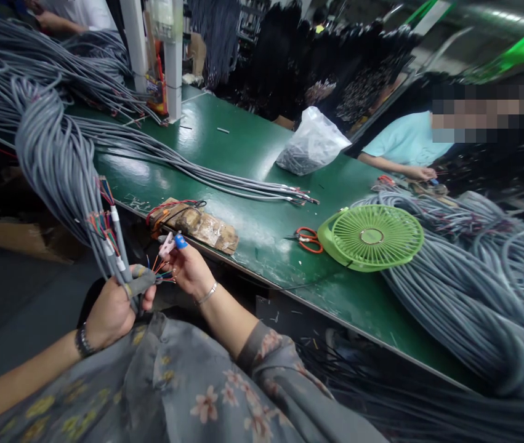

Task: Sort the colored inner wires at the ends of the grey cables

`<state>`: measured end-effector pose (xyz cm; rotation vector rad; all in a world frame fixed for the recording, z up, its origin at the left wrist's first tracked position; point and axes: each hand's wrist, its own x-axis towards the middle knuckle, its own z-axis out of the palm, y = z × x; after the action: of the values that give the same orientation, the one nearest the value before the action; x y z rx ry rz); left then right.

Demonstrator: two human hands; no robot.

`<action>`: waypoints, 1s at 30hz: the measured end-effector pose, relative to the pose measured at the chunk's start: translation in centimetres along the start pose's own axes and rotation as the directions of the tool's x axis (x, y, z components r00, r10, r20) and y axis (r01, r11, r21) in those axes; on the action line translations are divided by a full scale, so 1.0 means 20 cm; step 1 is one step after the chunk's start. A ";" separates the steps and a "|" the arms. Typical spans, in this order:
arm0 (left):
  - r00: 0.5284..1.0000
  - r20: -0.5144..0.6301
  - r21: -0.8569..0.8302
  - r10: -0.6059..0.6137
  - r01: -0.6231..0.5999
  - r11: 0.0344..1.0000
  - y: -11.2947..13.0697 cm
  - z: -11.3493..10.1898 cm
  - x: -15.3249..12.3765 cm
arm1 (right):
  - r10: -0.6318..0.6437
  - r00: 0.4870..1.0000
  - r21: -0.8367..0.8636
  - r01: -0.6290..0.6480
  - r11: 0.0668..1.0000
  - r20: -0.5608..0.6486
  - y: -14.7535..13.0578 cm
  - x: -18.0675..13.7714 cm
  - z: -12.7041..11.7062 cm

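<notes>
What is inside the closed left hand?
The left hand grips gray cables near their ends; colored wires run to the right hand. The hand itself hides the gripped part.

Grey floral sleeve (262, 347), wrist bracelets (207, 295)

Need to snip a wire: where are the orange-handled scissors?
Head view, centre-right: the orange-handled scissors lie on the green table, just left of the round green fan.
</notes>
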<state>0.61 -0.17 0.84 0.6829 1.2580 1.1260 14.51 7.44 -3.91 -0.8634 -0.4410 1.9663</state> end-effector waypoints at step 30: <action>0.991 -0.134 -0.056 -0.012 0.004 0.998 0.00 0.03 0.00 | 0.062 0.997 0.033 -0.063 0.997 0.050 -0.01 0.00 -0.02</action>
<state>1.23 -0.02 1.01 0.5672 1.3362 1.2125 14.82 7.50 -4.02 -0.8180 -0.4120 2.0501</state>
